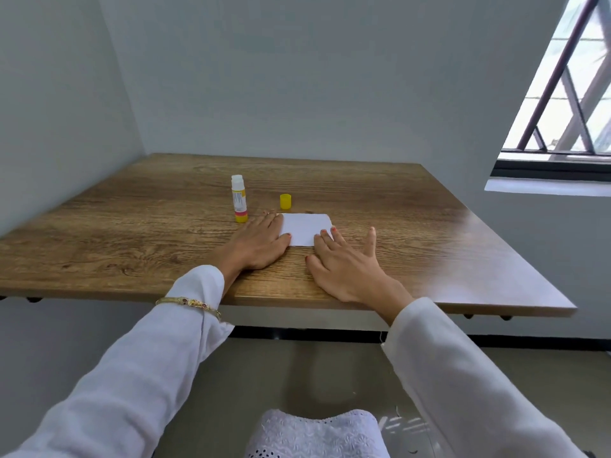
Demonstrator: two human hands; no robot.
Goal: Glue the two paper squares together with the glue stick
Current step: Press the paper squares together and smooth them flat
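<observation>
A white paper square (pixel 305 228) lies flat on the wooden table (pixel 132 233); only one sheet shows, so I cannot tell whether a second lies beneath it. My left hand (pixel 256 244) lies flat with straight fingers pressing the paper's left edge. My right hand (pixel 344 262) is spread open, its fingertips resting on the paper's near right corner. Left of the paper the glue stick (pixel 239 198) stands upright and uncapped. Its yellow cap (pixel 285 201) sits apart, just behind the paper.
A wall closes off the table's far and left sides. A barred window (pixel 562 94) is at the right. The table's near edge runs under my wrists.
</observation>
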